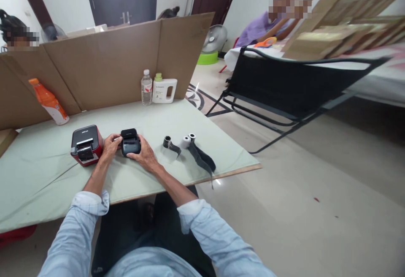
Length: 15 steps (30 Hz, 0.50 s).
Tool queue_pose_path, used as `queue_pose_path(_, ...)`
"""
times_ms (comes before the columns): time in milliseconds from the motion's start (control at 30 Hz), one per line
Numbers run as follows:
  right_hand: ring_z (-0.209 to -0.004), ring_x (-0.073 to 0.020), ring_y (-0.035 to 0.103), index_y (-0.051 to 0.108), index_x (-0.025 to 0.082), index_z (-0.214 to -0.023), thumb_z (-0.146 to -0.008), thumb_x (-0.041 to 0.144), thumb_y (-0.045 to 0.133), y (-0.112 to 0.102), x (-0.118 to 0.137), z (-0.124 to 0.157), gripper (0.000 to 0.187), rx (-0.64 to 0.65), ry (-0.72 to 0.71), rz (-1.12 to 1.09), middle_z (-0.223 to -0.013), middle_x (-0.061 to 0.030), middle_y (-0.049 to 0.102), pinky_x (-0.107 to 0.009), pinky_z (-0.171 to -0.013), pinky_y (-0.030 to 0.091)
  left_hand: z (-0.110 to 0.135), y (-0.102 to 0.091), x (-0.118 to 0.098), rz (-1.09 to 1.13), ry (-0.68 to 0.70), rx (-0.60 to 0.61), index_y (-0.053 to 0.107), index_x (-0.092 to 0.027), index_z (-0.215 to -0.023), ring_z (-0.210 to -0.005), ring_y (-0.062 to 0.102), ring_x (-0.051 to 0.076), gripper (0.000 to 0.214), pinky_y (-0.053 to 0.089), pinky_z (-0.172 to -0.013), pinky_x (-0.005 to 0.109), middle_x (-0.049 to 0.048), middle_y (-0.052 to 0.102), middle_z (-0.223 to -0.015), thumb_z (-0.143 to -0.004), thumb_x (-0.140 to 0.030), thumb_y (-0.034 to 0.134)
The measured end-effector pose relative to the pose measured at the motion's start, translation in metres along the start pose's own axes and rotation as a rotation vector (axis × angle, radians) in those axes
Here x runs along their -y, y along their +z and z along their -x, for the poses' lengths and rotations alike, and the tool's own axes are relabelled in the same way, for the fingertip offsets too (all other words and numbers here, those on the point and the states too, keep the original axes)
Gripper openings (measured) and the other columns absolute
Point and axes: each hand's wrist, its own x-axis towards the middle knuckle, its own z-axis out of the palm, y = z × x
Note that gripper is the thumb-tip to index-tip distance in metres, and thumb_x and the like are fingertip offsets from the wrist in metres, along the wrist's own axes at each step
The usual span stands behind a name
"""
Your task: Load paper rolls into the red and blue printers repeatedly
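A small dark label printer (pixel 130 141) sits on the pale green table (pixel 38 175), its lid raised at the back. My left hand (pixel 110 146) grips its left side with bent fingers. My right hand (pixel 144 153) wraps round its right and front side. A red and black printer (pixel 86 145) stands just left of my left hand. To the right lie a black ribbon spool (pixel 167 142), a white paper roll (pixel 185 142) and a dark loose ribbon strip (pixel 202 158) trailing off the table edge.
A cardboard screen (pixel 104 66) stands along the table's back. An orange bottle (pixel 49 101) leans at the left; a clear water bottle (pixel 146 87) and a white jug (pixel 164 90) stand at the back. A black folding chair (pixel 284 87) is on the right. Other people sit beyond.
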Motion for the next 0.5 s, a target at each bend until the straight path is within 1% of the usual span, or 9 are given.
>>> queue_pose_path(67, -0.147, -0.0355, 0.051, 0.040, 0.020, -0.160, -0.072, 0.035, 0.089, 0.000, -0.002, 0.000, 0.102, 0.003, -0.014, 0.013, -0.158, -0.0178, 0.054, -0.054, -0.124, 0.042, -0.004, 0.001, -0.001, -0.004, 0.007, 0.004, 0.074, -0.017, -0.086, -0.076, 0.068, 0.018, 0.032, 0.056, -0.066, 0.026, 0.0019, 0.071, -0.079, -0.072, -0.044, 0.083)
queue_pose_path(100, -0.147, -0.0352, 0.051, 0.040, 0.020, -0.160, -0.073, 0.036, 0.088, 0.001, -0.003, 0.000, 0.101, 0.005, -0.021, 0.020, -0.158, -0.0179, 0.053, -0.053, -0.124, 0.041, -0.006, 0.002, -0.003, -0.003, 0.013, 0.000, 0.075, -0.017, -0.086, -0.080, 0.069, 0.020, 0.032, 0.057, -0.069, 0.028, 0.0029, 0.072, -0.083, -0.075, -0.046, 0.081)
queue_pose_path(200, -0.148, -0.0346, 0.050, 0.042, 0.022, -0.159, -0.074, 0.036, 0.088, 0.001, -0.005, 0.000, 0.098, 0.012, -0.035, 0.037, -0.159, -0.0172, 0.053, -0.053, -0.125, 0.039, -0.013, 0.005, -0.006, -0.010, 0.050, 0.012, 0.079, -0.019, -0.099, -0.102, 0.070, 0.025, 0.030, 0.060, -0.083, 0.033, 0.0066, 0.077, -0.108, -0.079, -0.040, 0.075)
queue_pose_path(267, -0.148, -0.0344, 0.050, 0.042, 0.023, -0.159, -0.074, 0.036, 0.088, 0.001, -0.005, -0.001, 0.097, 0.015, -0.038, 0.040, -0.159, -0.0168, 0.053, -0.053, -0.126, 0.039, -0.016, 0.006, -0.006, -0.047, 0.077, 0.053, 0.080, -0.020, -0.111, -0.111, 0.069, 0.027, 0.037, 0.059, -0.092, 0.037, 0.0080, 0.076, -0.121, -0.076, -0.031, 0.074)
queue_pose_path(333, -0.148, -0.0343, 0.050, 0.042, 0.023, -0.159, -0.075, 0.037, 0.087, 0.000, -0.004, 0.000, 0.096, 0.016, -0.042, 0.038, -0.158, -0.0165, 0.053, -0.053, -0.125, 0.040, -0.018, 0.004, -0.005, -0.098, 0.107, 0.105, 0.080, -0.021, -0.117, -0.112, 0.069, 0.028, 0.048, 0.057, -0.101, 0.041, 0.0086, 0.074, -0.128, -0.070, -0.023, 0.072)
queue_pose_path(400, -0.147, -0.0341, 0.051, 0.042, 0.023, -0.159, -0.076, 0.037, 0.086, 0.000, -0.002, 0.000, 0.095, 0.016, -0.046, 0.034, -0.158, -0.0166, 0.053, -0.053, -0.124, 0.041, -0.018, 0.001, -0.003, -0.130, 0.154, 0.147, 0.080, -0.022, -0.116, -0.115, 0.069, 0.027, 0.053, 0.054, -0.108, 0.042, 0.0085, 0.072, -0.132, -0.064, -0.017, 0.069)
queue_pose_path(500, -0.147, -0.0337, 0.051, 0.042, 0.022, -0.159, -0.077, 0.037, 0.086, -0.002, 0.001, 0.001, 0.094, 0.017, -0.051, 0.025, -0.157, -0.0171, 0.053, -0.052, -0.124, 0.041, -0.019, -0.006, -0.001, -0.157, 0.201, 0.210, 0.081, -0.023, -0.112, -0.121, 0.067, 0.028, 0.054, 0.050, -0.115, 0.044, 0.0088, 0.068, -0.137, -0.061, -0.016, 0.068)
